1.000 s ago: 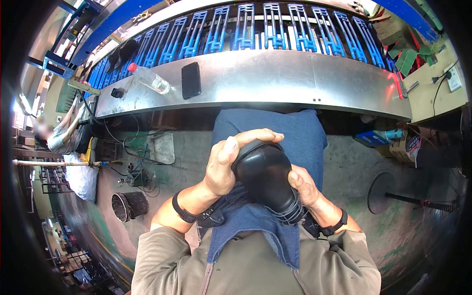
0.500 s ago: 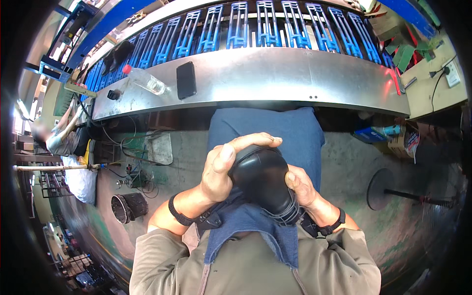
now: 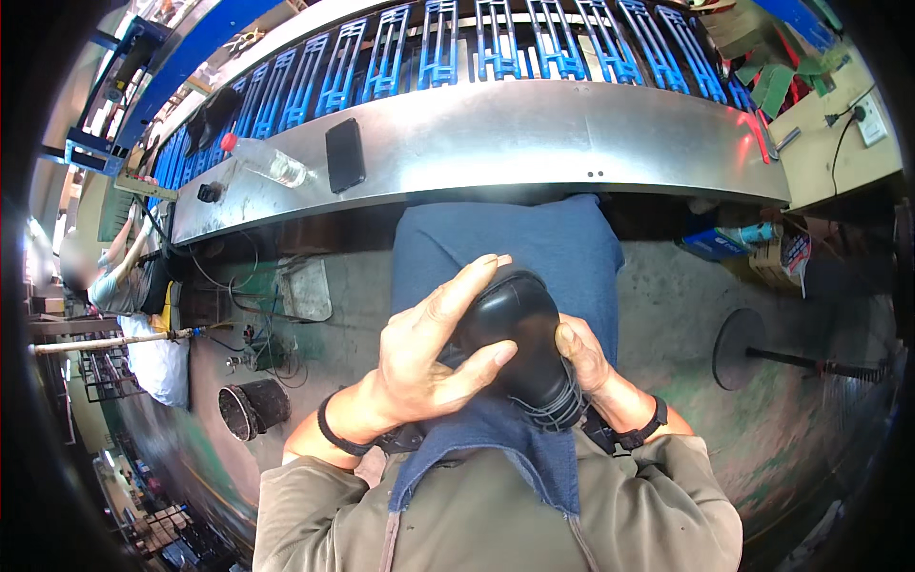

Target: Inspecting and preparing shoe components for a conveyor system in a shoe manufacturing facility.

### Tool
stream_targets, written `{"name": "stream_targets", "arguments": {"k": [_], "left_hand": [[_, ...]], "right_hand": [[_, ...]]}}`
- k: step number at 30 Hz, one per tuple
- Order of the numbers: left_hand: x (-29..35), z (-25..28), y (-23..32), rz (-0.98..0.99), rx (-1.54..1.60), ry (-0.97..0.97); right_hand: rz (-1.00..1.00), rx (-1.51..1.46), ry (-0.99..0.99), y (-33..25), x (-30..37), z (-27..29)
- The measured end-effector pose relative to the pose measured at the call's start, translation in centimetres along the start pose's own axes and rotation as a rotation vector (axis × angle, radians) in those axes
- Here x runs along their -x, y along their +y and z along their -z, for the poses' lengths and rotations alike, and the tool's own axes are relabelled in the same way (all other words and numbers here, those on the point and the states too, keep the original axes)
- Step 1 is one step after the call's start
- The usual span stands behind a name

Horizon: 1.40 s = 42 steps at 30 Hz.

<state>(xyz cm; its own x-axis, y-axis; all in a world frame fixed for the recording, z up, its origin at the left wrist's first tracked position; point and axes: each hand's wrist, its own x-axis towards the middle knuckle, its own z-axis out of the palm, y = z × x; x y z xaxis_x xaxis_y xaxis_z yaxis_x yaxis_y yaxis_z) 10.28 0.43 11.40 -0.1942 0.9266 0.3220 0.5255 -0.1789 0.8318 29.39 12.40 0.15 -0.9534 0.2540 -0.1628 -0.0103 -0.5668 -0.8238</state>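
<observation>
A black shoe [image 3: 519, 319] is held over my lap, its rounded, glossy toe pointing away from me and its laces nearest my body. My left hand [image 3: 424, 357] cups the shoe's left side, with long fingers reaching along the edge toward the toe and the thumb lying across the upper. On the other side my right hand [image 3: 583, 355] grips the shoe, thumb on the upper near the laces. The other right fingers are mostly hidden beneath it. A blue apron [image 3: 505, 229] covers my legs under the shoe.
Ahead is a metal ledge [image 3: 457, 143] carrying a phone [image 3: 345, 155] and a plastic bottle [image 3: 267, 160]. Beyond it stand several blue racks [image 3: 386, 57]. A black bucket [image 3: 253, 408] is on the floor at left, a round-based stand [image 3: 739, 348] at right. Another person [image 3: 124, 281] sits far left.
My left thumb has swung down from beside the fingers onto the shoe's upper, and the left hand has turned more back-up. My right hand keeps its grip. The view has shifted slightly.
</observation>
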Motion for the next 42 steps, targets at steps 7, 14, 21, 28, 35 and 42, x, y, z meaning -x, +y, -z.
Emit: {"name": "stream_targets", "arguments": {"k": [7,14,21,28,35,42], "left_hand": [[-0.8,-1.7,-0.3,-0.135,-0.298,0.102],[-0.5,-4.7,-2.5,0.104,0.098,0.004],[-2.5,-4.3,-3.8,-0.088,-0.074,0.026],[-2.8,-4.0,-4.7,-0.141,-0.083,0.049],[-1.8,-3.0,-4.3,-0.097,-0.113,0.0],[-1.4,-1.4,-2.8,0.164,0.117,0.022]], "right_hand": [[0.006,-0.042,0.017,0.8,0.1,0.7],[0.022,-0.479,0.142,0.4,-0.5,0.7],[0.131,-0.735,0.077,-0.6,-1.0,-0.4],[-0.137,-0.91,0.069,-1.1,-1.6,-0.2],[0.066,-0.435,0.169,-1.0,-1.7,-0.9],[0.103,-0.527,0.148,-1.2,-4.1,-2.3]]}}
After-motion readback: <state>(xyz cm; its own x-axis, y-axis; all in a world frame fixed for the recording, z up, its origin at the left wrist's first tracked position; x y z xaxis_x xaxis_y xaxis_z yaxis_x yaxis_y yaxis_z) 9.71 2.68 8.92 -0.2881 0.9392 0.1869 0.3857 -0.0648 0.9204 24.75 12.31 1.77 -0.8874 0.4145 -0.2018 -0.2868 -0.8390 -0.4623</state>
